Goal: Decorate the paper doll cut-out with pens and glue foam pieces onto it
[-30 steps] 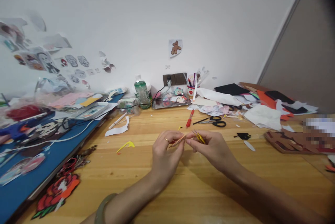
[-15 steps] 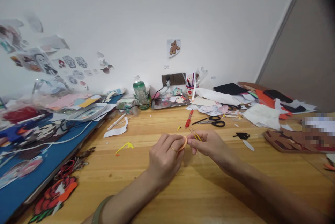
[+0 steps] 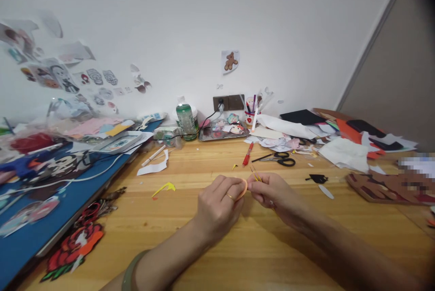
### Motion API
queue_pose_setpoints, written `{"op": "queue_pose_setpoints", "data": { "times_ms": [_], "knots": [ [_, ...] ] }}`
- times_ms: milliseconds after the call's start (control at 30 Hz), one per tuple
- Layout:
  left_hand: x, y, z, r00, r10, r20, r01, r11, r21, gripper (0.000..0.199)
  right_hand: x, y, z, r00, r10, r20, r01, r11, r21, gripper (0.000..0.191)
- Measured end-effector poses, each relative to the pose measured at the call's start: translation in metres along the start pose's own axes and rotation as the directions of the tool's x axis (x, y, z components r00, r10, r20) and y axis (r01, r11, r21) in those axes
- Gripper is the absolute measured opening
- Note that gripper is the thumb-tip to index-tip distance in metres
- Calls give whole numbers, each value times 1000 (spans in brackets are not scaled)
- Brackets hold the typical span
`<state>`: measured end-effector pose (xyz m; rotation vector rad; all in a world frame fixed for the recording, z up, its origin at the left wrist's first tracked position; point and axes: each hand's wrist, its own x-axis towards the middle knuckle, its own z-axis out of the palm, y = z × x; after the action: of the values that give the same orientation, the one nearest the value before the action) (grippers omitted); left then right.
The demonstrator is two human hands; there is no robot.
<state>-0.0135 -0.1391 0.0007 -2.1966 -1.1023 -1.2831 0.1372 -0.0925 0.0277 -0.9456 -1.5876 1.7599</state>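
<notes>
My left hand point(image 3: 219, 202) is closed on a small, curved peach-orange piece point(image 3: 243, 187), whose rim shows at the fingertips. Its material and most of its shape are hidden by the fingers. My right hand point(image 3: 272, 191) grips yellow tweezers point(image 3: 257, 176), their thin tips pointing up and away from me. The right fingertips meet the right edge of the orange piece. Beyond the hands lie a red pen point(image 3: 248, 154) and black-handled scissors point(image 3: 285, 159). A yellow cut scrap point(image 3: 165, 188) rests to the left, and a black cutout point(image 3: 317, 178) to the right.
A blue mat point(image 3: 30, 241) heaped with papers, cables and bags covers the left side. At the back stand a green-labelled bottle point(image 3: 186, 121), a metal tray point(image 3: 222, 136) and a pen cup point(image 3: 250, 118). Paper piles point(image 3: 343, 152) and a brown cutout board point(image 3: 380, 186) lie right.
The whole view has shifted slightly. My right hand has turned a little, and its fingers cover more of the tweezers. The left hand keeps hold of the orange piece.
</notes>
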Motion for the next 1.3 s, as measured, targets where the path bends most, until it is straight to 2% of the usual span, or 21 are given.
{"op": "queue_pose_setpoints", "data": {
  "times_ms": [200, 467, 833, 933, 1033, 1100, 1133, 1167, 1233, 1267, 1300],
  "knots": [
    [3, 1, 0, 999, -5, 41, 4, 1000, 12, 27, 2, 4, 0, 1000, -23, -12, 23, 1000, 9, 12],
    [3, 3, 4, 989, -129, 66, 139, 976, -170, 22, 3, 7, -2, 990, -92, -104, 87, 995, -55, 6],
    [-1, 1, 7, 986, -122, 114, 136, 983, -126, 19, 4, 11, -2, 972, -163, -170, 126, 970, -210, 6],
    [0, 1, 8, 980, -171, 102, 185, 972, -144, 15, 4, 11, -2, 971, -169, -172, 127, 965, -231, 7],
    [3, 2, 7, 955, -274, 117, 291, 942, -167, 11, 3, 10, -1, 968, -184, -169, 137, 956, -258, 8],
    [6, 3, 6, 911, -384, 151, 409, 890, -201, 9, 1, 9, 0, 969, -196, -151, 151, 952, -265, 8],
    [8, 4, 5, 867, -463, 183, 496, 836, -236, 8, 0, 8, 0, 971, -198, -137, 158, 953, -257, 7],
    [10, 5, 4, 800, -555, 228, 599, 749, -283, 7, 0, 6, -1, 973, -197, -125, 163, 957, -242, 7],
    [15, 4, 3, 616, -710, 342, 781, 491, -387, 8, -1, 1, -5, 971, -199, -131, 172, 966, -192, 7],
    [18, 3, 3, 523, -752, 401, 832, 348, -433, 9, 0, -1, -8, 968, -203, -150, 177, 970, -168, 9],
    [19, 1, 3, 453, -770, 450, 852, 225, -473, 12, 0, -3, -11, 962, -207, -179, 182, 972, -148, 12]
  ]
}}
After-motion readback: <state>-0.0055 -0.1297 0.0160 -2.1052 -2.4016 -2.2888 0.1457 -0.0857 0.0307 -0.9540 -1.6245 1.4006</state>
